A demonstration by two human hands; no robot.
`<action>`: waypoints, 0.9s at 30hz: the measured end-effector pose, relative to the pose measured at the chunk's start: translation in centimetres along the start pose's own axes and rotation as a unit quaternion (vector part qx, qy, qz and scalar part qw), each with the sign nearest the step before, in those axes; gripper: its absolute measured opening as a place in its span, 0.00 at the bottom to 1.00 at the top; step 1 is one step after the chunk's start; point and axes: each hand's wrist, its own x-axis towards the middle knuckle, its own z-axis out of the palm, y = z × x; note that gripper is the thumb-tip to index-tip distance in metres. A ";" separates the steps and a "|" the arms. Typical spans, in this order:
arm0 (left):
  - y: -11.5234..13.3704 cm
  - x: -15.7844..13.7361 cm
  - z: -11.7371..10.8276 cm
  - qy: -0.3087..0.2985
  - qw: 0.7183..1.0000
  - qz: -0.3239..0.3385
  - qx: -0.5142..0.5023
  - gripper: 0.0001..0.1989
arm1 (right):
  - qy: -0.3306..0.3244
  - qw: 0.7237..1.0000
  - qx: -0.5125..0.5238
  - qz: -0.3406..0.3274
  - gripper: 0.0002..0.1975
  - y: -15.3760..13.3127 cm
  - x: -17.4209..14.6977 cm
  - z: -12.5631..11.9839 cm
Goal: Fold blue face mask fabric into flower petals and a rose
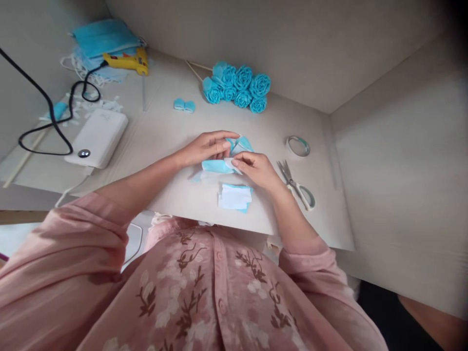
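Observation:
Both hands meet over the desk at a blue and white piece of face-mask fabric (217, 166). My right hand (258, 168) pinches its white end between thumb and fingers. My left hand (210, 146) is closed just beyond, its fingers bent around a folded blue piece of mask fabric (244, 144) that shows past the fingertips. Whether these two pieces are joined is hidden by the fingers. Nearer to me lies a small stack of cut white and blue mask pieces (235, 196). Scissors (297, 185) lie spread to the right of my right hand.
Blue fabric roses (243, 85) on sticks lie at the back, near a small blue bow-shaped piece (184, 105). A tape roll (298, 146) is at right. Left are a white power bank (98, 136), black cable, yellow glue gun (126, 62) and blue masks (106, 36). Walls surround the desk.

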 end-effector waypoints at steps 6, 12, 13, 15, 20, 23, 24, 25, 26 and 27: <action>-0.4 0.1 -0.4 -0.032 0.999 -0.022 -0.004 0.36 | -0.039 0.995 0.092 0.027 0.19 -0.4 0.1 0.1; 0.3 0.1 -0.7 0.088 0.996 -0.009 0.018 0.29 | 0.232 0.970 -0.069 0.001 0.15 1.8 0.8 -2.4; 0.3 0.1 -0.8 0.114 0.993 -0.002 0.022 0.28 | 0.252 0.962 -0.109 0.005 0.14 2.4 1.0 -2.8; 0.2 0.2 -0.8 0.148 0.989 0.008 0.026 0.28 | 0.251 0.953 -0.171 0.016 0.13 3.3 1.1 -3.3; -0.4 0.4 -0.8 0.143 0.989 0.000 0.024 0.28 | 0.192 0.953 -0.235 0.011 0.13 2.8 1.1 -2.8; -0.6 0.4 -0.7 0.124 0.992 -0.007 0.024 0.27 | 0.160 0.944 -0.286 0.024 0.13 2.2 1.0 -2.5; -0.6 0.4 -0.7 0.118 0.993 -0.010 0.024 0.27 | 0.150 0.940 -0.304 0.029 0.12 2.2 1.0 -2.4; -0.7 0.3 -0.7 0.113 0.993 -0.013 0.024 0.27 | 0.145 0.937 -0.316 0.032 0.11 2.2 1.1 -2.4; -0.8 0.3 -0.6 0.107 0.994 -0.016 0.024 0.28 | 0.146 0.936 -0.318 0.033 0.10 2.3 1.1 -2.4; -0.9 0.3 -0.6 0.103 0.994 -0.019 0.025 0.28 | 0.156 0.939 -0.306 0.031 0.08 2.4 1.1 -2.4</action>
